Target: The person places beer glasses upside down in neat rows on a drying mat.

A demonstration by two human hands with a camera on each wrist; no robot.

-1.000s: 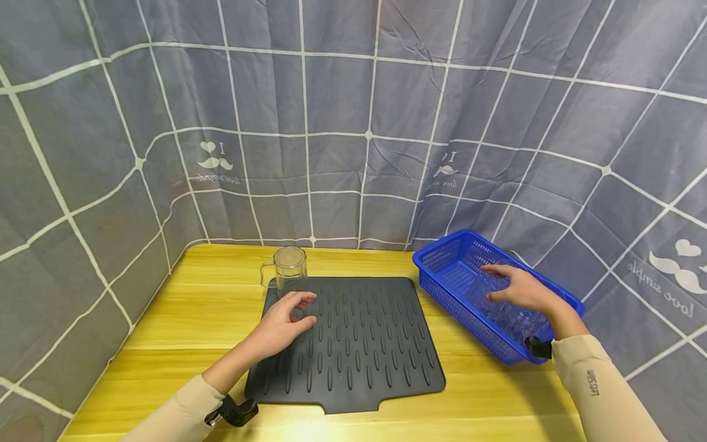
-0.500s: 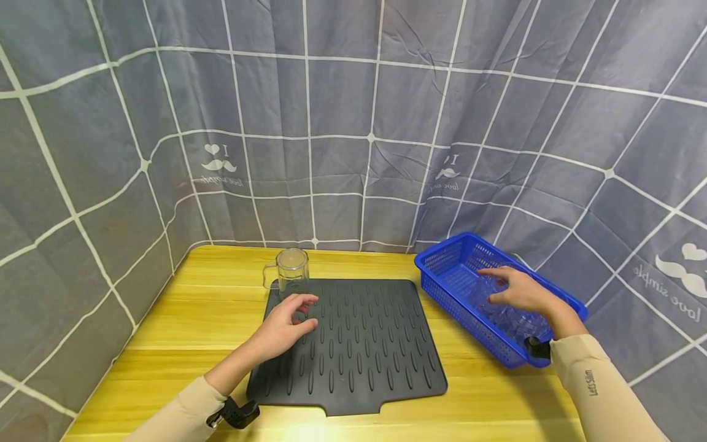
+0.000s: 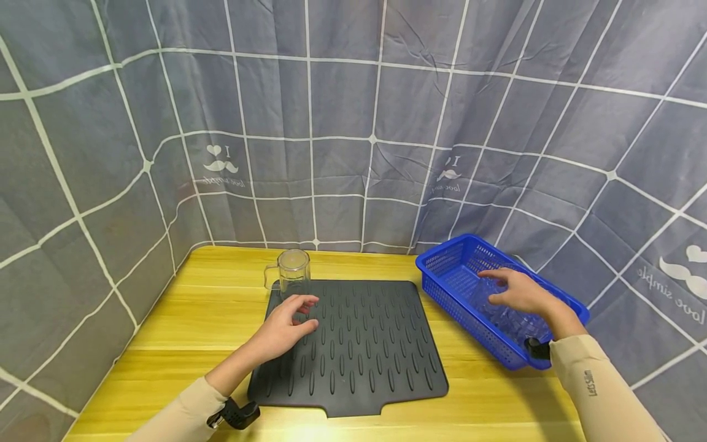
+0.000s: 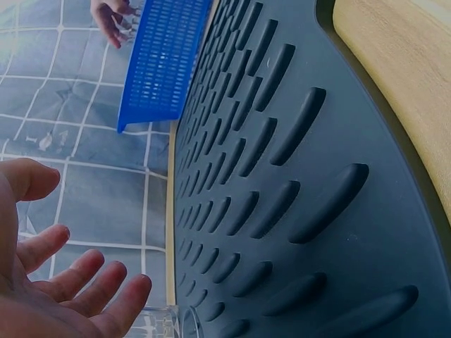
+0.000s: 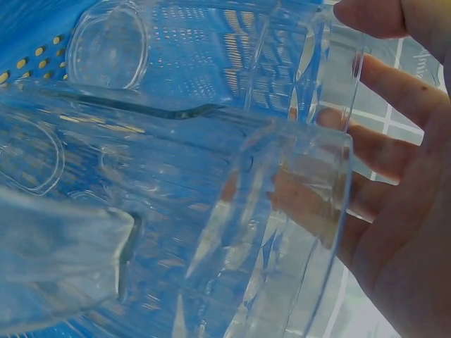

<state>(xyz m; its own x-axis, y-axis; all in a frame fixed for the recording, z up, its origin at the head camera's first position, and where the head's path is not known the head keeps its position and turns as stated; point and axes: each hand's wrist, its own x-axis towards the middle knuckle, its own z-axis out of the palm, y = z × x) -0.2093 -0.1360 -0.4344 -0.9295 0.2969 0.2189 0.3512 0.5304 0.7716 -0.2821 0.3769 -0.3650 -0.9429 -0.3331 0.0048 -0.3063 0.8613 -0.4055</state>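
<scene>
A clear glass mug (image 3: 294,270) with a handle stands at the back left corner of the black ribbed mat (image 3: 364,344). Just in front of it, my left hand (image 3: 284,328) hovers over the mat, fingers loosely bent, holding nothing. On the right, my right hand (image 3: 518,291) is over the blue perforated basket (image 3: 453,304), thumb and fingers spread apart. In the right wrist view, clear mugs (image 5: 211,190) lie on their sides in the basket, with my fingers (image 5: 394,84) beside and behind their rims. Whether they touch the glass, I cannot tell.
A wooden table (image 3: 210,294) carries the mat and the basket. Behind and at both sides hangs a grey curtain (image 3: 342,153) with white lines, close to the table's back edge and to the basket.
Both hands keep almost the same pose and place. The whole head view has shifted very slightly; the mug, mat and basket stay where they were.
</scene>
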